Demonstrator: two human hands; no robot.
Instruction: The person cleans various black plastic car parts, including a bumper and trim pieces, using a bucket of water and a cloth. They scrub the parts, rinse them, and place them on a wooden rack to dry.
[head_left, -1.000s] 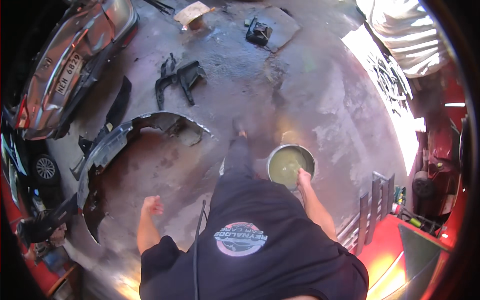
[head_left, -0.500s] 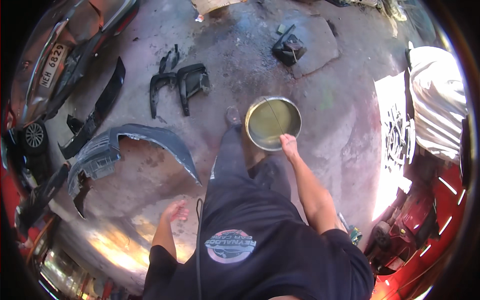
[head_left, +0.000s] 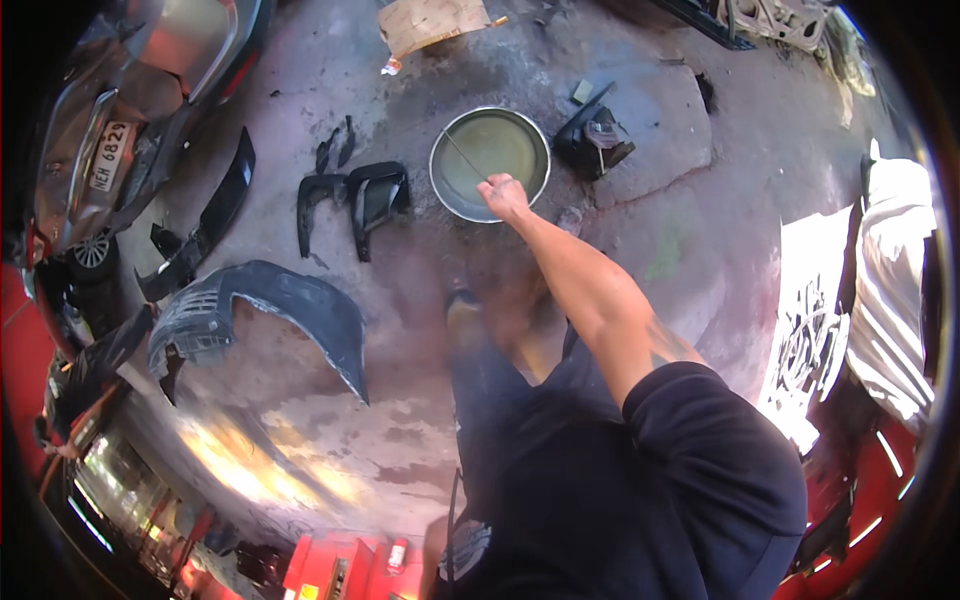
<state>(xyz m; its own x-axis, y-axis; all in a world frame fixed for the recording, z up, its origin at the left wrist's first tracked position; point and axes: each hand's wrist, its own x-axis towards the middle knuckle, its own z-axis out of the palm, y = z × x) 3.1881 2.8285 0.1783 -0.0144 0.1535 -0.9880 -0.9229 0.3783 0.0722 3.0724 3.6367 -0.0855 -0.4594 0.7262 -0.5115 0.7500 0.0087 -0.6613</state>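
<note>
My right hand [head_left: 503,196] is closed round the thin wire handle of a round bucket [head_left: 545,165] with a pale metal rim. Inside the bucket it looks yellowish green; I cannot tell whether that is liquid or the bottom. My right arm reaches far out in front, past my feet. Whether the bucket hangs or rests on the floor is unclear. Just right of it lies a dark plastic part [head_left: 592,140]. Two black curved trim pieces [head_left: 378,210] lie to its left. Only a strip of my left arm [head_left: 435,548] shows beside my body; that hand is out of sight.
A large grey wheel-arch liner [head_left: 285,285] and a long black trim strip [head_left: 215,210] lie on the left floor. A car [head_left: 130,150] stands beyond them. Flattened cardboard [head_left: 432,25] lies ahead. Covered items [head_left: 890,280] line the right, and a red cabinet [head_left: 350,570] is behind.
My right hand has carried the bucket forward and slightly left, close to the dark plastic part. My left hand has gone out of view. My body and view have turned and moved.
</note>
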